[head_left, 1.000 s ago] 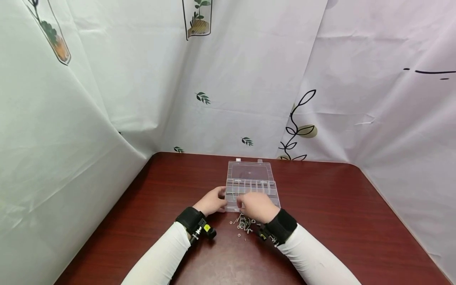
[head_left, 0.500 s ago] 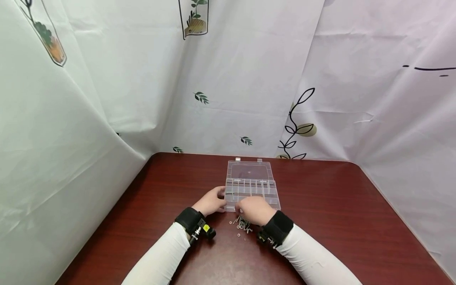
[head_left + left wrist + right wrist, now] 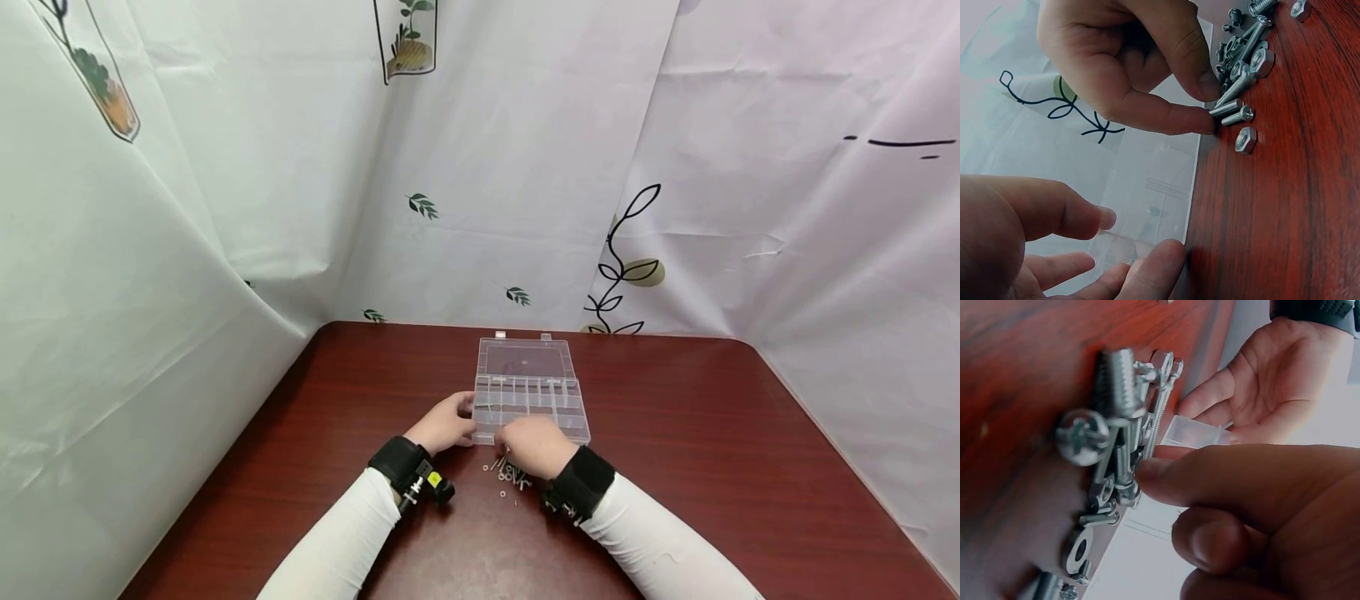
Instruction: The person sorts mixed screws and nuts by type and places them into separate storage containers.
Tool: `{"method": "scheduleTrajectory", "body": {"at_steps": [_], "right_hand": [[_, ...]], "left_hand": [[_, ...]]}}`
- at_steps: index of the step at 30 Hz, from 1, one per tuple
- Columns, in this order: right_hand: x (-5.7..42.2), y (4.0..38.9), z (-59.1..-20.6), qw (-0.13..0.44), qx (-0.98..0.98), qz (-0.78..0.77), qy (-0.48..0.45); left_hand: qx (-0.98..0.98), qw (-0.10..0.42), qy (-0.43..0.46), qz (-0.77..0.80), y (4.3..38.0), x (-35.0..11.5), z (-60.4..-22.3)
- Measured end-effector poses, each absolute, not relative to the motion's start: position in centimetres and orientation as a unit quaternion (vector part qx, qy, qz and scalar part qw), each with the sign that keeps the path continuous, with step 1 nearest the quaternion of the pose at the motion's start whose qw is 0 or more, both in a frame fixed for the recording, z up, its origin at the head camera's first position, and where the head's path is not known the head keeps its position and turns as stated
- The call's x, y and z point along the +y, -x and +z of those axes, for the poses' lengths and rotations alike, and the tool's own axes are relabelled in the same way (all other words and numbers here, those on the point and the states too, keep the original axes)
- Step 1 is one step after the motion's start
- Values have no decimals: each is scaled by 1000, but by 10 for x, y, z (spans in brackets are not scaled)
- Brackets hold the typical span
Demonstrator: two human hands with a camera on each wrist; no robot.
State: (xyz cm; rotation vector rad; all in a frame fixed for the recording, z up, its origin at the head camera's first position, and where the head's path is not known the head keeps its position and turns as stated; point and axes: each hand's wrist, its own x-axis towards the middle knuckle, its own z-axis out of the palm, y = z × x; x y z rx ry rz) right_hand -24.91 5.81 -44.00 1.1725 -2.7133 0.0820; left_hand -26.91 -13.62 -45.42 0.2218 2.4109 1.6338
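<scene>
presently, a clear box (image 3: 567,423) lies open mid-desk (image 3: 712,433), its lid (image 3: 525,358) flat beyond the tray, latches toward the desk's far edge; box plus lid run lengthwise near to far. left hand (image 3: 441,425) grips the box's left side, thumb and fingers bent about it. right hand (image 3: 538,447) has thumb and forefinger at the hardware heap (image 3: 1252,45), off the box's near edge; cannot tell whether a screw is pinched. head view: that hand covers part of heap and tray. only wrist views resolve a hex nut (image 3: 1246,140) and a cross-slot screw head (image 3: 1082,437). heap screws point several ways. thin piece (image 3: 483,406) in a left compartment: too small to identify. desk's near edge cut off.
</scene>
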Motion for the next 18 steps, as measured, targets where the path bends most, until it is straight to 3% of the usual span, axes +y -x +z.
{"method": "scheduleTrajectory", "body": {"at_steps": [5, 18], "right_hand": [[59, 251, -442, 105, -908, 22, -404], [67, 254, -429, 68, -904, 46, -419]], "left_hand": [[820, 111, -77, 557, 270, -137, -454], [812, 115, -78, 568, 278, -138, -463]]}}
